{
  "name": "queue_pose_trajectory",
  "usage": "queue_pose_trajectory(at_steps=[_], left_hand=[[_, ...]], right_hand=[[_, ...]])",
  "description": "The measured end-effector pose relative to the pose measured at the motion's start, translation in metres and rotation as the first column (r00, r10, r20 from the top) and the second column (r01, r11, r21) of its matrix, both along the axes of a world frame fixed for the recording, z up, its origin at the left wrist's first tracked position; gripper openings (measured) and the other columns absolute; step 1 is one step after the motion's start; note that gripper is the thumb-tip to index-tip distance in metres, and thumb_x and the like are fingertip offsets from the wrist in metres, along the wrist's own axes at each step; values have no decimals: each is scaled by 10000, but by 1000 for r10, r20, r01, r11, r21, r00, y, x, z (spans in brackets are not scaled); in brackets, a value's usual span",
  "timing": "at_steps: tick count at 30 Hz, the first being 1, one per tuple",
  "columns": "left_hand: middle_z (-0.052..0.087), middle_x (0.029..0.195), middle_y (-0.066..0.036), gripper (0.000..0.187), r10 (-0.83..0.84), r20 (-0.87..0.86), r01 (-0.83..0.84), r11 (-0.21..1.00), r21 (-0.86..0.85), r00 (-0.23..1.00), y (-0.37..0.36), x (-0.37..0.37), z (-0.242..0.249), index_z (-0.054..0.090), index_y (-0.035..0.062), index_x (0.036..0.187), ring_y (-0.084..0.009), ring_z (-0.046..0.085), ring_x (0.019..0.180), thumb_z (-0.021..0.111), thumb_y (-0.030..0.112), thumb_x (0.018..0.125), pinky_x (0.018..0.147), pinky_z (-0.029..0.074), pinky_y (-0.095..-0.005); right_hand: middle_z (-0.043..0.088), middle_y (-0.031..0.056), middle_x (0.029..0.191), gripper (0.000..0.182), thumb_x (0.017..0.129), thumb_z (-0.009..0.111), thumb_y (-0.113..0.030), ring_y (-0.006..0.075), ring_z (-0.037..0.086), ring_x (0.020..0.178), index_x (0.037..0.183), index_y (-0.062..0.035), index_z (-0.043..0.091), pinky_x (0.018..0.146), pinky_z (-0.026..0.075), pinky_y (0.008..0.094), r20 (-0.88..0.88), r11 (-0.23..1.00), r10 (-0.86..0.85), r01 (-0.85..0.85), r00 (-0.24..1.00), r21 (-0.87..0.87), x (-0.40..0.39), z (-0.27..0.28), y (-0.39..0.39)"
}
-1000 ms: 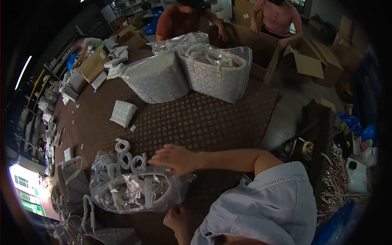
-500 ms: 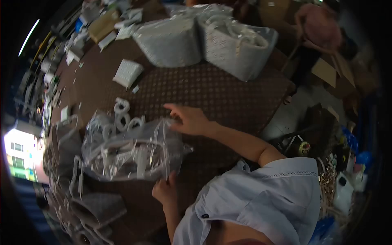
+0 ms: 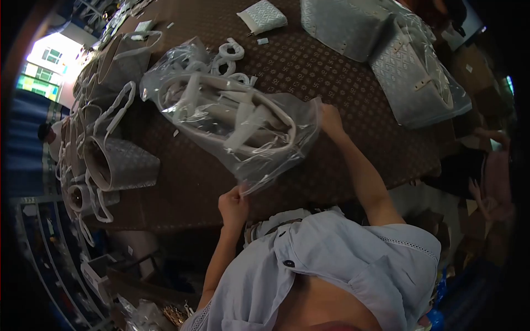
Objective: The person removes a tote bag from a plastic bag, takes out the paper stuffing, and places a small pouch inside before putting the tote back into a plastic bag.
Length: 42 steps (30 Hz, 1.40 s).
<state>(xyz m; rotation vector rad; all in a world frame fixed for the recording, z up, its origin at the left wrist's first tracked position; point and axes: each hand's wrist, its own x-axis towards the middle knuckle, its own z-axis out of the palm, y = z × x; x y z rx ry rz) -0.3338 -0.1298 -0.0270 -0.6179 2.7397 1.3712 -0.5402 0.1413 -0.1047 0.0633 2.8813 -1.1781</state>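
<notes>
A pale handbag (image 3: 221, 99) lies on the table inside a clear plastic bag (image 3: 259, 160), its open top facing up and showing crumpled wrapping within. My left hand (image 3: 234, 207) is closed in a pinch on the near corner of the plastic bag. At the right end of the plastic, my right hand (image 3: 333, 122) grips the other corner, its fingertips partly hidden. Between my hands the plastic edge is stretched out, apart from the handbag's rim. White wrapped handles (image 3: 227, 58) loop out at the handbag's far side.
The brown patterned table (image 3: 309, 71) carries two bagged handbags (image 3: 397, 66) at the back right. A small pale pouch (image 3: 263, 17) lies at the back. Several unbagged handbags (image 3: 124, 163) line the left edge. Another person (image 3: 497, 171) is at the far right.
My right hand has gone from open above the plastic bag to gripping its corner. My left hand holds the near corner, and the plastic is now pulled out taut. The camera view has turned.
</notes>
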Motion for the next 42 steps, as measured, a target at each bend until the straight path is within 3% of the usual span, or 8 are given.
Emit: queue_pose_trajectory(at_steps=[4, 9, 12, 15, 19, 21, 29, 42], left_hand=[[593, 605, -118, 133, -341, -96, 340, 940, -26, 935, 52, 7, 6, 674, 77, 818, -241, 587, 514, 597, 184, 807, 476, 439, -329], [601, 656, -129, 170, -721, -56, 703, 687, -187, 690, 62, 7, 20, 665, 83, 806, -276, 593, 606, 645, 246, 763, 518, 463, -332], [642, 788, -128, 225, -632, -108, 641, 753, 149, 767, 41, 7, 50, 660, 51, 896, -205, 627, 699, 641, 247, 786, 619, 485, -279], [625, 986, -51, 316, 202, -236, -63, 869, 490, 951, -26, -2, -1, 595, 37, 1092, -120, 576, 884, 588, 250, 859, 774, 460, -254], [479, 1225, -43, 538, 647, -63, -369, 509, 777, 760, -121, -22, -14, 439, 81, 1268, -157, 513, 1026, 405, 479, 908, 842, 427, -274], [495, 1223, -81, 603, 435, -328, 79, 499, 863, 839, -154, -33, -10, 361, 71, 1326, -205, 506, 1077, 343, 509, 912, 915, 411, -301], [514, 586, 16, 333, 461, -260, 79, 376, 923, 848, -217, 0, 36, 504, 102, 646, -69, 459, 480, 475, 283, 924, 434, 395, -211], [548, 744, -4, 314, 672, -530, 115, 559, 821, 518, -602, 146, -78, 552, 106, 979, -106, 498, 543, 483, 402, 900, 502, 450, -246]], right_hand=[[638, 127, 918, 320, 900, 484, -243, 200, 612, 815, 1011, 37, 594, 696, 482, 313, -15, 775, 99, -86, 995, -627, 65, 79, -31], [523, 132, 1185, 415, 874, 549, -136, 183, 535, 1029, 1231, 47, 443, 829, 444, 278, -393, 788, 326, -477, 860, -390, 63, 110, -40], [565, 102, 1111, 371, 872, 534, -94, 153, 545, 980, 1210, 45, 475, 814, 441, 257, -458, 820, 457, -560, 763, -115, 40, 83, -20], [586, 97, 1061, 355, 843, 524, -48, 143, 560, 935, 1187, 37, 510, 782, 458, 249, -4, 746, 422, -350, 907, -567, 44, 114, -19], [627, 44, 930, 260, 845, 493, 4, 72, 547, 799, 1082, 31, 597, 703, 434, 190, 46, 752, 441, -342, 896, -563, 75, 139, -21], [630, 61, 931, 266, 829, 505, -4, 86, 558, 805, 1076, 43, 593, 707, 437, 194, 95, 737, 462, -323, 882, -594, 90, 155, -31], [640, 151, 932, 345, 704, 567, -48, 199, 622, 828, 1026, 72, 590, 749, 507, 289, 210, 294, 221, 140, 952, -945, 146, 160, -132], [652, 46, 916, 249, 785, 563, 12, 88, 595, 799, 1023, 10, 634, 712, 480, 204, 66, 736, 360, -240, 931, -633, 202, 154, -308]])
